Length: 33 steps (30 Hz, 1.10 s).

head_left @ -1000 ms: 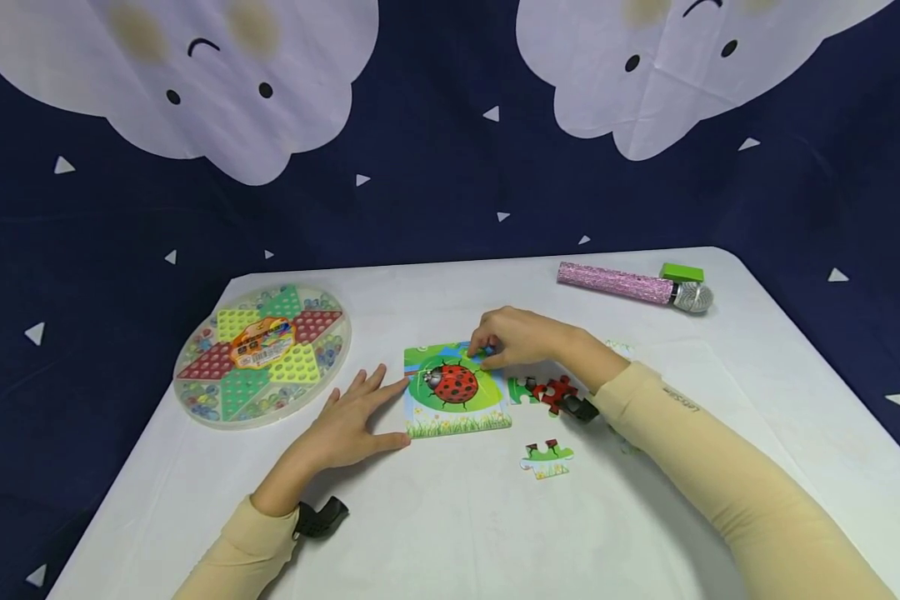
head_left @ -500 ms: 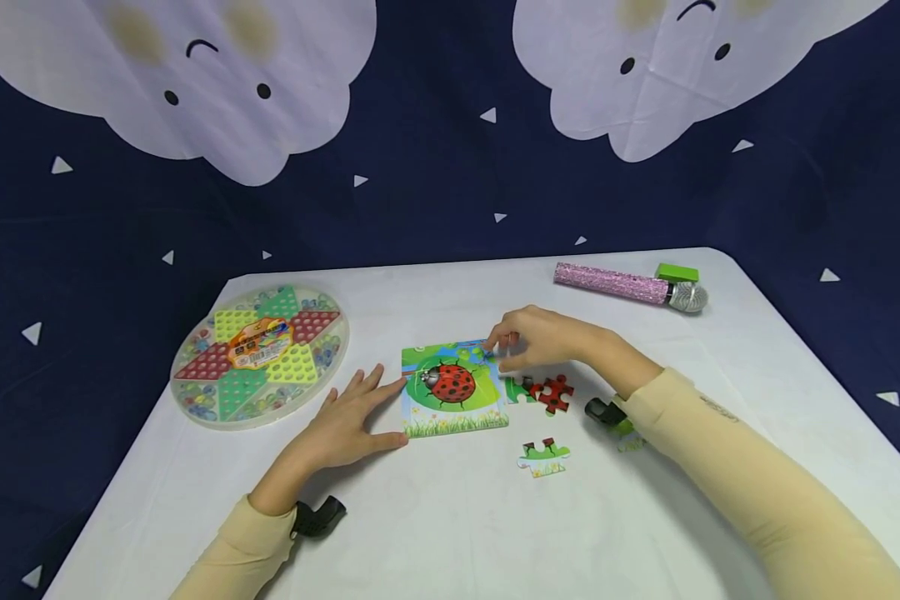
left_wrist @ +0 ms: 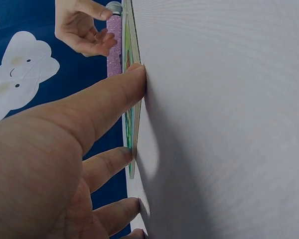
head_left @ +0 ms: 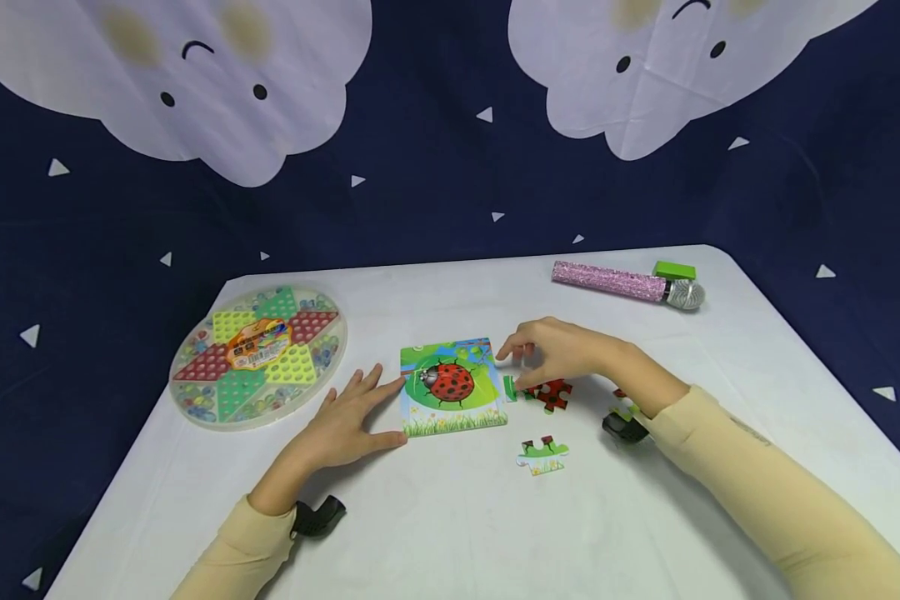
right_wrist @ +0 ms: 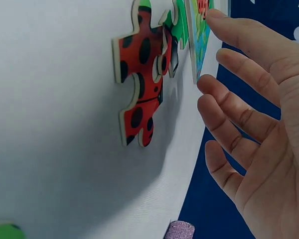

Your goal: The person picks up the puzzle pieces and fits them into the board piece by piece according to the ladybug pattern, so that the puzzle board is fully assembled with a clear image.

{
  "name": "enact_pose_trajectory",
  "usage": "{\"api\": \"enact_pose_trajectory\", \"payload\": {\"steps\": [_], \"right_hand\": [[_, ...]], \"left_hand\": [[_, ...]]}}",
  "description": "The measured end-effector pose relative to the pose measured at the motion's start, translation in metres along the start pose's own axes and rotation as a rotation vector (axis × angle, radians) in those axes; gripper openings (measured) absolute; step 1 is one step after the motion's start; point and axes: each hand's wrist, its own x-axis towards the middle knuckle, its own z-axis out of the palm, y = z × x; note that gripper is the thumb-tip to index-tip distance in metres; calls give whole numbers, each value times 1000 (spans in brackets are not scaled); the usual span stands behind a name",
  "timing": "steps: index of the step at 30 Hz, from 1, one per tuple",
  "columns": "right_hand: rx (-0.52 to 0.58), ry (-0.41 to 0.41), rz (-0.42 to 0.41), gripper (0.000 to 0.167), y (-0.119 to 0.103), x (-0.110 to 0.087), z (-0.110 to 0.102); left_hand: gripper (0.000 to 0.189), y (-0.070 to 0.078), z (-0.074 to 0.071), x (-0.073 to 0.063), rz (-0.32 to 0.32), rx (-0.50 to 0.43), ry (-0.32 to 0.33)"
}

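Note:
A square ladybug puzzle board (head_left: 450, 385) lies flat on the white table. My left hand (head_left: 348, 427) rests with spread fingers at its left side, thumb and index fingertip touching the edge; the left wrist view shows these fingers (left_wrist: 109, 104) against the board's rim. Just off the board's right side hovers my right hand (head_left: 562, 350), its fingers loosely bent with nothing between them. Below it lie a red spotted puzzle piece (right_wrist: 143, 55) and a green-edged piece (head_left: 509, 388), partly covered by the hand in the head view. Closer to me is a green and white piece (head_left: 543, 456).
Another piece (head_left: 624, 403) is partly hidden by the right wrist's black camera mount (head_left: 624, 428). A round Chinese checkers board (head_left: 258, 357) with marbles sits at left. A pink glitter microphone (head_left: 611, 281) and a green block (head_left: 675, 270) lie at the back right.
My right hand has come away from the board's upper right corner, moving right and slightly toward me. The left hand has stayed at the left edge.

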Motion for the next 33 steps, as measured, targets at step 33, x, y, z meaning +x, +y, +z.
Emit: {"api": "enact_pose_trajectory", "payload": {"steps": [33], "right_hand": [[50, 2, 22, 43, 8, -16, 17]], "left_hand": [[88, -1, 0, 1, 5, 8, 13]]}}
